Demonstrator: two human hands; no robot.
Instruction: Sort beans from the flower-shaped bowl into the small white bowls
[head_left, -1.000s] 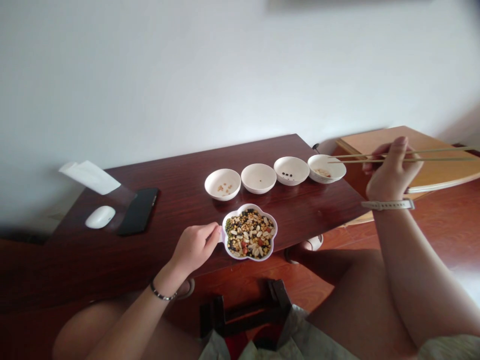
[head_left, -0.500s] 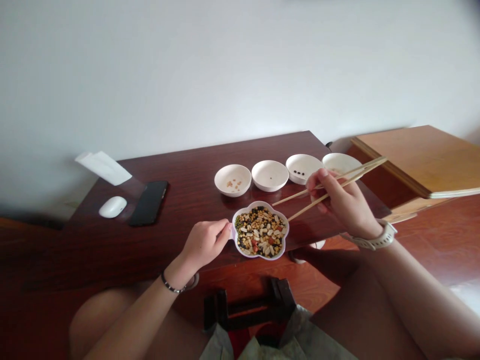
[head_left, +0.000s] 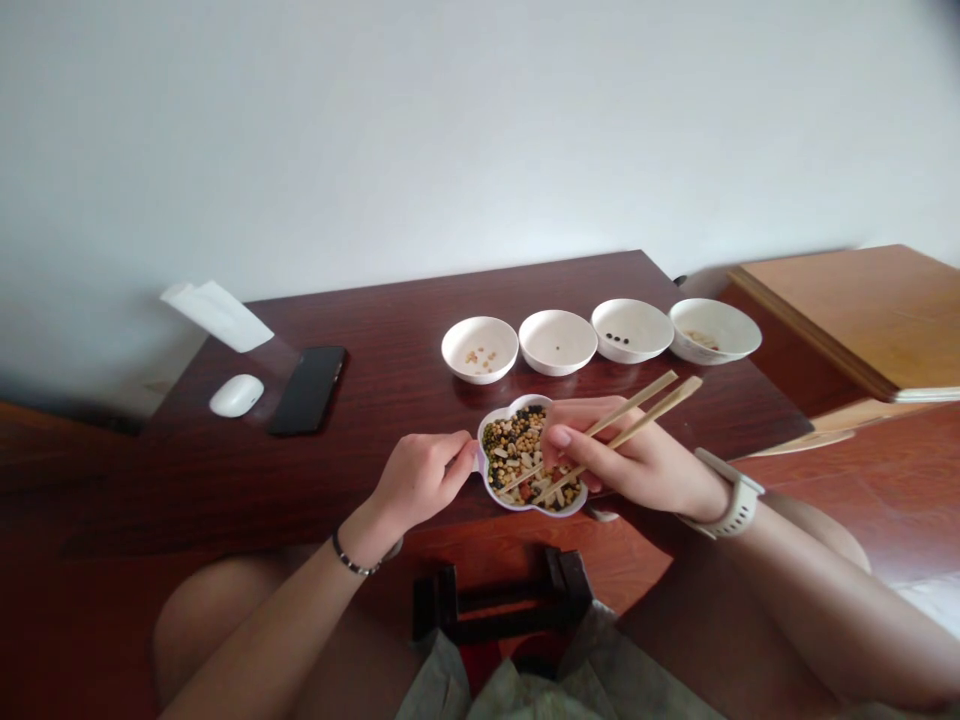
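My left hand (head_left: 420, 482) grips the small handle of a white flower-shaped dish (head_left: 501, 494) from the left. The dish holds a mix of beans, peanuts and grains (head_left: 514, 452). My right hand (head_left: 630, 462) holds a pair of bamboo chopsticks (head_left: 637, 423) over the dish, with their tips down among the beans and part of the dish hidden behind my fingers. Beyond it stand several small white bowls in a row: one with yellow beans (head_left: 480, 350), one with a single dark seed (head_left: 556, 342), one with black beans (head_left: 631, 330), and one with pale beans (head_left: 714, 330).
All of this stands on a dark reddish-brown wooden table (head_left: 480, 285). At its left lie a white computer mouse (head_left: 236, 395), a black phone (head_left: 307, 390) and a white paper strip (head_left: 217, 315). A light wooden board (head_left: 840, 310) leans beyond the right edge.
My right hand has moved left from beside the far-right bowl to over the dish, and the chopstick tips now reach into the beans. The view has shifted slightly.
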